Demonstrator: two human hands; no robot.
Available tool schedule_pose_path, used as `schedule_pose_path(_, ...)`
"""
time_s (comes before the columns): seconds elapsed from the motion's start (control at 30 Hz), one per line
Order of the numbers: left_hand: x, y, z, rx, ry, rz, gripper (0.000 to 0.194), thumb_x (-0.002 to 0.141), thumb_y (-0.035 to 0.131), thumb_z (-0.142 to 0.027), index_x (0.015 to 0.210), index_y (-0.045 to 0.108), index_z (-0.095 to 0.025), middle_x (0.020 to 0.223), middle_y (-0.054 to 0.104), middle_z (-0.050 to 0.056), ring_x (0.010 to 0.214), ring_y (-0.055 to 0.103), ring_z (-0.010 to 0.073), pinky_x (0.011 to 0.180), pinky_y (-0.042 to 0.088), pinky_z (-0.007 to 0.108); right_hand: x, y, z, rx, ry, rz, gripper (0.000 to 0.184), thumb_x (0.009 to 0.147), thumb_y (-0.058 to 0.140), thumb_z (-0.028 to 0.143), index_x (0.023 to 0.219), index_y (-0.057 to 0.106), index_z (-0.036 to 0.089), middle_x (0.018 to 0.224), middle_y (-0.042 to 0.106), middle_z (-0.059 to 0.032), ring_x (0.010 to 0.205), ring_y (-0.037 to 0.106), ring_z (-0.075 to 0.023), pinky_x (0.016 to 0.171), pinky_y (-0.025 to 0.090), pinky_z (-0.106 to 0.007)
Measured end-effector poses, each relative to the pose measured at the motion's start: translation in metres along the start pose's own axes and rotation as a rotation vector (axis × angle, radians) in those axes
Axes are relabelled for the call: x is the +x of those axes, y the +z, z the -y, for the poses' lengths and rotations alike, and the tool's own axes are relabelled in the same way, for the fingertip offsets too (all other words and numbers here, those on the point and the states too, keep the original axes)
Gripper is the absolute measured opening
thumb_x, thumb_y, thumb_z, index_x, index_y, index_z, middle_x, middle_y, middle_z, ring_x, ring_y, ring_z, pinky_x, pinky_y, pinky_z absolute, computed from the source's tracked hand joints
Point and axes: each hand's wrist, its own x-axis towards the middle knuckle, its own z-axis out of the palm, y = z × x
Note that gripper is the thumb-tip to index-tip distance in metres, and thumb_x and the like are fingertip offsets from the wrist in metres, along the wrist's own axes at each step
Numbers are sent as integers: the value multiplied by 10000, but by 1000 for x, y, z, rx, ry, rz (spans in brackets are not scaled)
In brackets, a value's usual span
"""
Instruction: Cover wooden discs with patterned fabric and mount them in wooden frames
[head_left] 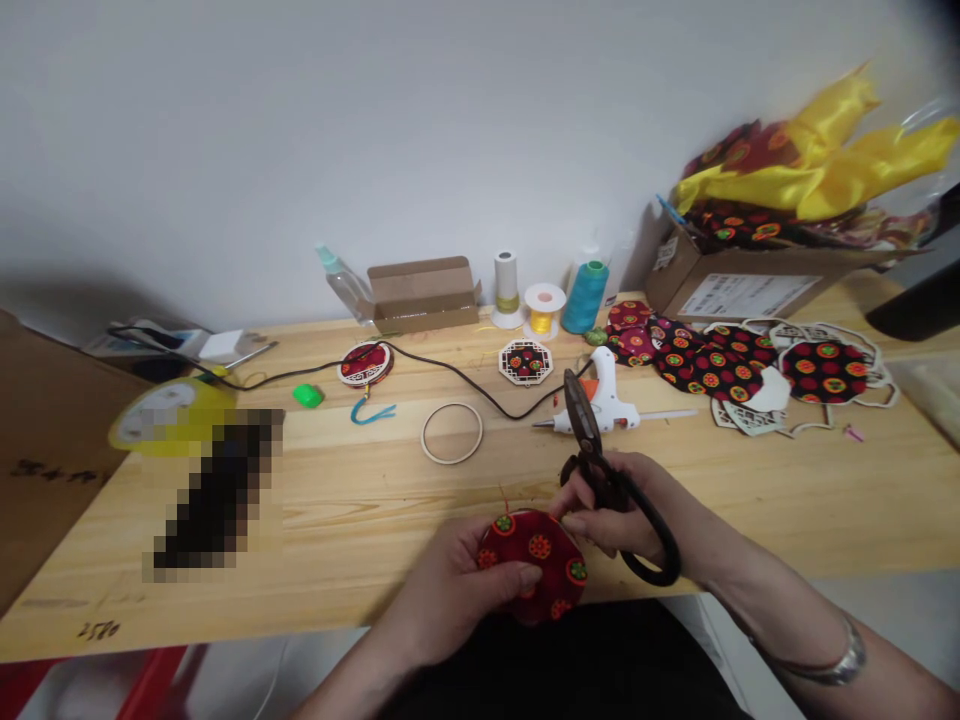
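Observation:
A round piece of dark red fabric with orange and green flower motifs (551,575) is gripped by my left hand (465,580), its thumb lying across the face. My right hand (630,510) holds black-handled scissors (583,410), blades pointing up and away from the cloth. The right thumb and a fingertip also pinch the upper right rim of the round fabric. Loose threads stick up from its top edge. A thin wooden ring (452,433) lies on the table beyond my left hand. Past the scissors rests a white hot glue gun (600,400).
Along the wall stand a small cardboard box (424,295), a yellow thread spool (544,310) and a teal thread cone (586,298). Patterned fabric rounds (720,360) pile up at right, below a carton (750,285). A black cable (450,367) crosses the wooden table (360,550).

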Motion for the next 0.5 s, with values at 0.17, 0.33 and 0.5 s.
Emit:
schedule_pose_path(0.17,0,0,0,11,2,29,256,761,707,-247,1009,727,-187,828,751,47,701,663,130,653,502,224,0,-4,-4,-75,-39,-22,272,769,695,357,733,489,183,761,632,2,536,466,-57,478,372,-192)
schedule_pose_path(0.33,0,-2,-1,-2,-33,1,270,753,719,-262,1007,715,-170,827,750,60,667,664,130,600,505,214,-12,-16,-1,-257,-18,-158,260,778,669,371,738,494,183,711,570,19,542,413,-63,485,343,-202)
schedule_pose_path(0.5,-1,-6,2,-44,-90,-64,294,734,748,-261,1017,705,-193,867,759,47,704,693,146,614,535,229,-33,-28,18,-551,145,-123,210,724,700,341,702,565,183,600,470,49,553,395,-88,500,326,-219)
